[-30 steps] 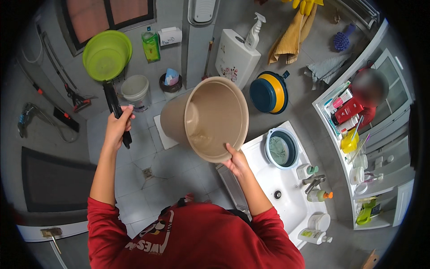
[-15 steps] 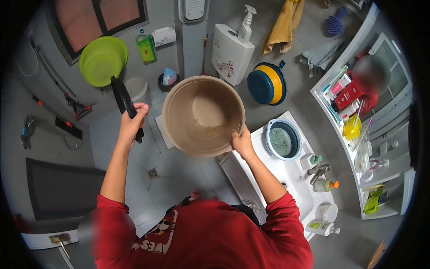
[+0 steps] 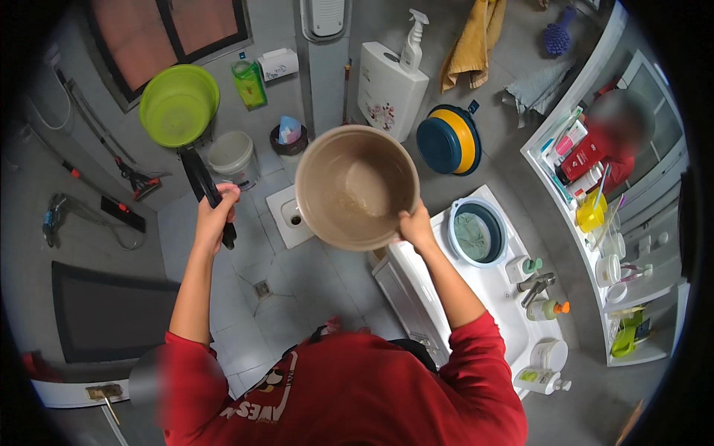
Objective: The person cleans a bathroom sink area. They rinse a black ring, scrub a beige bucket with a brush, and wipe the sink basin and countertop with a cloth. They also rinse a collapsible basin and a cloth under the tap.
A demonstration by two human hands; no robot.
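Observation:
My right hand [image 3: 417,229] grips the lower right rim of a deep brown bucket [image 3: 335,171]. The bucket is tilted so that its inside faces me, with small wet-looking marks near its bottom. To the left, my left hand [image 3: 215,217] is closed around a long, flat black object [image 3: 197,175], seen edge-on; its kind cannot be made out. A gap separates the black object from the bucket.
Beyond my left hand stand a white bucket [image 3: 231,154] and a green basin [image 3: 178,104] against the wall. A squat toilet [image 3: 286,223] lies in the tiled floor. At right, a sink counter [image 3: 439,297] carries a blue-grey basin [image 3: 454,232] with cloth and several bottles.
The brown bucket has moved slightly right, uncovering more of the squat toilet. My left hand has lowered a little with the black object. The whole view has shifted slightly.

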